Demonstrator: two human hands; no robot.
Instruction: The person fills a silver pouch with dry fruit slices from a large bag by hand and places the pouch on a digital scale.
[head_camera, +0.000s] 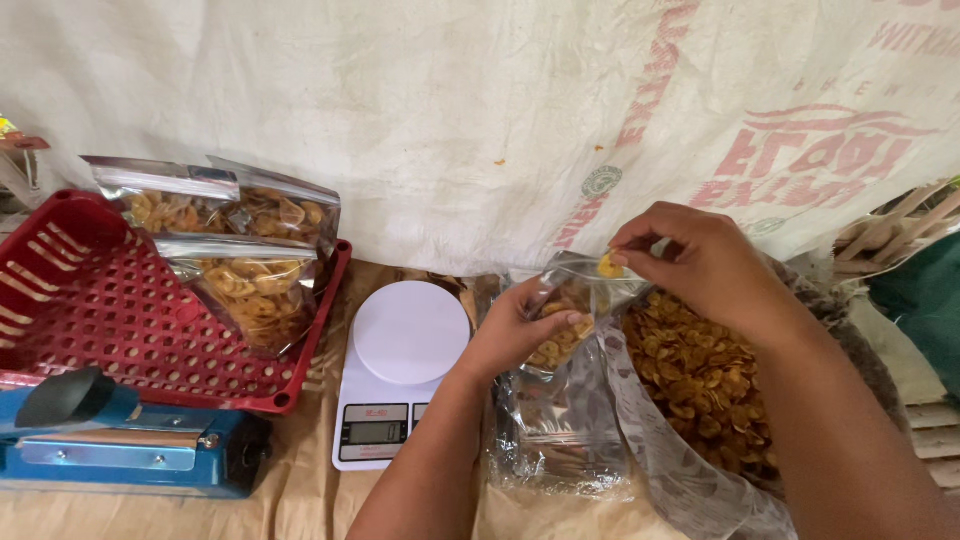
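A pale printed sack cloth (450, 120) hangs as backdrop; the work surface below is covered in brown paper (310, 500).

Left hand (515, 330): fingers closed around the neck of a small clear pouch (560, 320), holding it upright and open just above a flat stack of empty pouches (555, 440). The pouch already shows yellow chips inside, partly full as far as can be seen.

Right hand (700, 265): thumb and fingertips pinched on a single chip (609, 266) right at the pouch mouth; the other fingers are curled in.

Just right of the pouch, under the right forearm, a large lined sack (680, 480) stands open with a deep heap of loose chips (700, 380), so plenty of stock remains.

White digital scale (405, 370) sits just left of the left hand, its round platform bare and nothing on it; the pouch in hand is not resting on it.

Red perforated tray (90, 300) at far left holds three filled pouches (240, 250) leaning at its back corner. Most of the tray floor is uncovered.

Blue heat sealer (120, 440) in front of the tray, arm down, no pouch in it.

Judgement: early in the run. Three pouches are done, one is being filled by hand, and much loose product and many empty pouches are left.
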